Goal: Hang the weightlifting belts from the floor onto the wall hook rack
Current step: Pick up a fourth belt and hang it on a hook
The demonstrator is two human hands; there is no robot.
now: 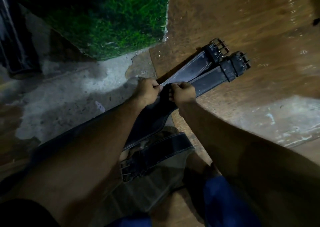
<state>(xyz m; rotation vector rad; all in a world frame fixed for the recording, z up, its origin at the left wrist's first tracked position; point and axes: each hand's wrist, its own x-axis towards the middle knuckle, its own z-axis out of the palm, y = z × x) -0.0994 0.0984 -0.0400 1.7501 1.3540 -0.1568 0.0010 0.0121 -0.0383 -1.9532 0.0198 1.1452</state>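
Note:
Three black leather weightlifting belts lie on the floor. Two stretch away to the upper right, side by side: the top belt (194,67) with white stitching and the belt (213,78) just right of it, both ending in metal buckles (225,51). My left hand (147,91) and my right hand (183,92) are both closed on the near edge of the stitched belt, close together. A third belt (164,150) curls on the floor between my forearms, its buckle near my knees. No wall hook rack is in view.
A block covered in green artificial grass (110,18) stands just beyond my left hand. A dark cylinder (15,44) leans at the far left. The floor is brown boards (242,27) with worn grey concrete patches (69,91). My blue shorts (223,200) show at the bottom.

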